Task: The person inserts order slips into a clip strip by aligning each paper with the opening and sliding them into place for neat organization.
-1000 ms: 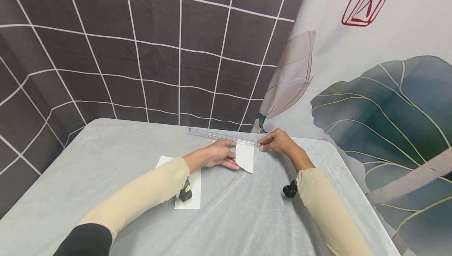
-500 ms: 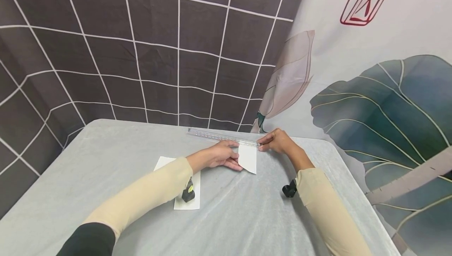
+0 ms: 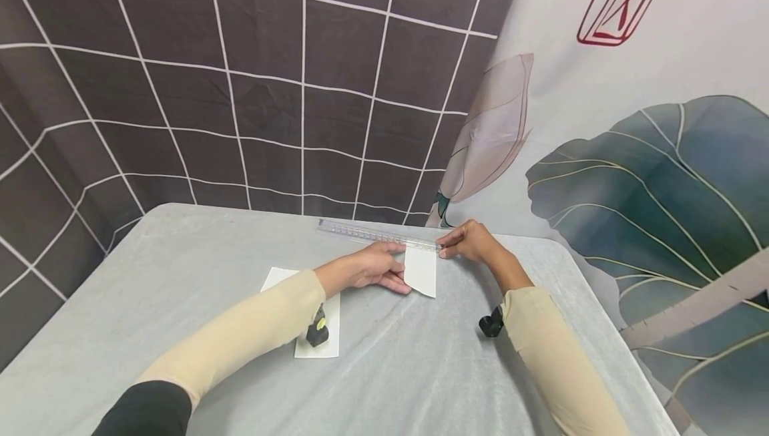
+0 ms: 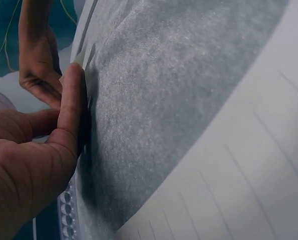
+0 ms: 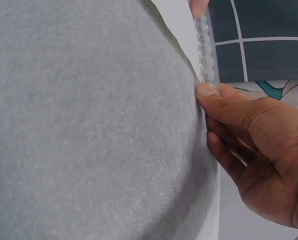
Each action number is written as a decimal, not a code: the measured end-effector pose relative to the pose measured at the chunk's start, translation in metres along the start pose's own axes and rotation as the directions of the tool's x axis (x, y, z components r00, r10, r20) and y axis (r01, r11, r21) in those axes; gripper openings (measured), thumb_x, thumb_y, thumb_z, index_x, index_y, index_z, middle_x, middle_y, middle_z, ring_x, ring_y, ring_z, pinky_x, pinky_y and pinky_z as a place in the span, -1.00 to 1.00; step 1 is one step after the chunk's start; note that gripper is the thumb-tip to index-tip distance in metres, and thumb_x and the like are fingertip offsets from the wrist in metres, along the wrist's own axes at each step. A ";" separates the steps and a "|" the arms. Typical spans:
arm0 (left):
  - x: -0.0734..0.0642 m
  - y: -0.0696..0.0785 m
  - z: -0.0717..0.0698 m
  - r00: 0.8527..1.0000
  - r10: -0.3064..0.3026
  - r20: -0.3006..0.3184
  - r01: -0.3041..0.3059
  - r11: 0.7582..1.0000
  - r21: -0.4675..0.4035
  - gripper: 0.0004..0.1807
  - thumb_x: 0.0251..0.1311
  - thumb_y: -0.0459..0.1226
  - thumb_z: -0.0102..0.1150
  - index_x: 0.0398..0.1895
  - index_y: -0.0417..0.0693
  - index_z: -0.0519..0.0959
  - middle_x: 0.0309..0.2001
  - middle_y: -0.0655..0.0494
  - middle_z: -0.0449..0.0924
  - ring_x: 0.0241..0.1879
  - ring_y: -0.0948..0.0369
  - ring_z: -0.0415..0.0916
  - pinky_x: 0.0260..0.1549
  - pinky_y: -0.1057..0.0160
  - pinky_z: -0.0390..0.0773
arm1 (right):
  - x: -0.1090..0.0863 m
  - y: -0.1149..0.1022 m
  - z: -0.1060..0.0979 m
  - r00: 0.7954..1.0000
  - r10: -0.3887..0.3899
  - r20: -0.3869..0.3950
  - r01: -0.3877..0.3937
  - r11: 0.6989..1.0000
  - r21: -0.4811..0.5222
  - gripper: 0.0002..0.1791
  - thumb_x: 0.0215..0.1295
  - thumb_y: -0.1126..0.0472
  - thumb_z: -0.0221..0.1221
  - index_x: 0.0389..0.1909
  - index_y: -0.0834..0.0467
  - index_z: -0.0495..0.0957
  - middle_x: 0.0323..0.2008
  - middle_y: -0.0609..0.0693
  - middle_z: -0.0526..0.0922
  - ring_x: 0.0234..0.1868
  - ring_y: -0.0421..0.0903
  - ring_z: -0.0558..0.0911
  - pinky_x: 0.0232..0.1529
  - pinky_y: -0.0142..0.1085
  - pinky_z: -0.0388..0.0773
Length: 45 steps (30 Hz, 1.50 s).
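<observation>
A small piece of white paper with a slanted lower edge lies against the clear ruler near the table's far edge. My left hand pinches the paper at its left side, thumb beside the ruler. My right hand pinches the ruler's right end between thumb and fingers. In the right wrist view the paper slopes up from the table, its tip close to my right thumb. The left wrist view shows my left hand from the side, with the paper mostly hidden behind its fingers.
A larger white paper sheet lies partly under my left forearm; faint ruled lines show on it in the left wrist view. A grey cloth covers the table. Dark gridded curtains hang behind the far edge.
My left hand and the small paper have shifted slightly right along the ruler, mostly in the first half second. My right hand and the ruler have stayed nearly still.
</observation>
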State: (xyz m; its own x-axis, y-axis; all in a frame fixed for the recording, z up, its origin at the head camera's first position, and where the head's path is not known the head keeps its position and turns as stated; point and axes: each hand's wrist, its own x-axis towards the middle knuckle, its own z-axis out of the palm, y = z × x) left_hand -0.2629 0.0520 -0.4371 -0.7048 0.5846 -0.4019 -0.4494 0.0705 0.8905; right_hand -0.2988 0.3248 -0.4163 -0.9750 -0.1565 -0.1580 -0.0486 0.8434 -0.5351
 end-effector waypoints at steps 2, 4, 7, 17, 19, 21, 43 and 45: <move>-0.001 0.000 -0.002 1.000 0.002 -0.003 -0.002 1.000 0.000 -0.22 0.64 -0.59 -0.09 0.84 -0.26 0.02 -0.27 -0.22 0.70 -0.35 0.03 0.83 0.08 -0.04 0.94 | 0.001 -0.001 0.000 1.000 0.000 0.000 0.000 1.000 0.008 -0.66 0.25 0.23 0.66 0.04 0.13 0.91 0.02 0.11 0.92 0.21 0.15 0.87 0.28 0.03 0.84; -0.003 0.000 -0.005 1.000 0.004 -0.006 -0.004 1.000 0.000 -0.23 0.64 -0.59 -0.08 0.83 -0.26 0.05 -0.26 -0.21 0.69 -0.35 0.02 0.83 0.08 -0.04 0.94 | 0.000 -0.001 0.000 1.000 -0.009 0.002 0.009 1.000 0.009 -0.66 0.25 0.24 0.66 0.04 0.15 0.91 0.01 0.13 0.93 0.18 0.15 0.87 0.26 0.01 0.85; -0.007 0.002 -0.006 1.000 0.000 -0.015 0.000 1.000 0.001 -0.26 0.65 -0.58 -0.07 0.82 -0.24 0.10 -0.23 -0.20 0.67 -0.34 0.01 0.84 0.09 -0.04 0.94 | 0.000 -0.001 -0.001 1.000 -0.016 0.004 0.016 1.000 0.014 -0.66 0.25 0.25 0.66 0.04 0.17 0.90 0.00 0.14 0.93 0.17 0.14 0.88 0.25 0.00 0.85; -0.021 0.002 -0.011 1.000 -0.003 -0.024 0.004 1.000 0.026 -0.31 0.67 -0.56 -0.09 0.80 -0.25 0.14 -0.22 -0.24 0.68 -0.31 -0.02 0.84 0.10 -0.07 0.94 | -0.001 0.000 0.001 1.000 -0.022 -0.003 0.022 1.000 0.022 -0.67 0.26 0.24 0.65 0.04 0.17 0.90 0.01 0.13 0.93 0.21 0.16 0.86 0.33 0.05 0.82; -0.025 0.001 -0.013 1.000 -0.003 -0.027 0.004 1.000 0.024 -0.30 0.67 -0.56 -0.09 0.80 -0.25 0.14 -0.24 -0.23 0.68 -0.33 0.00 0.83 0.09 -0.07 0.94 | 0.000 0.000 0.002 1.000 -0.021 -0.004 0.021 1.000 0.023 -0.67 0.27 0.24 0.65 0.04 0.17 0.90 0.01 0.13 0.93 0.23 0.17 0.85 0.34 0.06 0.81; -0.030 0.000 -0.014 1.000 -0.001 -0.026 0.002 1.000 0.026 -0.31 0.67 -0.56 -0.08 0.79 -0.27 0.14 -0.25 -0.22 0.68 -0.35 0.01 0.82 0.09 -0.07 0.94 | -0.001 0.000 0.002 1.000 -0.017 -0.005 0.017 1.000 0.023 -0.66 0.27 0.23 0.65 0.05 0.16 0.90 0.02 0.13 0.92 0.24 0.18 0.84 0.36 0.07 0.80; -0.086 -0.019 -0.027 0.998 0.003 -0.066 0.002 0.997 0.074 -0.48 0.66 -0.46 0.05 0.59 -0.41 0.32 -0.25 -0.10 0.64 -0.35 0.04 0.84 -0.06 -0.06 0.97 | -0.003 -0.004 0.001 1.000 0.008 0.009 -0.009 0.999 0.033 -0.65 0.26 0.25 0.66 0.05 0.17 0.90 0.04 0.15 0.92 0.27 0.19 0.83 0.38 0.08 0.79; -0.090 -0.020 -0.028 0.997 0.007 -0.071 -0.002 0.997 0.073 -0.48 0.66 -0.46 0.06 0.59 -0.41 0.33 -0.25 -0.10 0.65 -0.35 0.05 0.84 -0.07 -0.06 0.98 | -0.004 -0.004 0.001 1.000 0.009 0.007 -0.009 0.999 0.033 -0.65 0.26 0.25 0.66 0.05 0.17 0.90 0.04 0.15 0.92 0.27 0.20 0.83 0.38 0.08 0.79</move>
State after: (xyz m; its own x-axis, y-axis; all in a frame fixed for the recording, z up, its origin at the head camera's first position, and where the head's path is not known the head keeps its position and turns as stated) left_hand -0.2060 -0.0250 -0.4246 -0.7450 0.5262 -0.4101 -0.4070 0.1285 0.9043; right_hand -0.2949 0.3218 -0.4146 -0.9738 -0.1523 -0.1686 -0.0325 0.8277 -0.5603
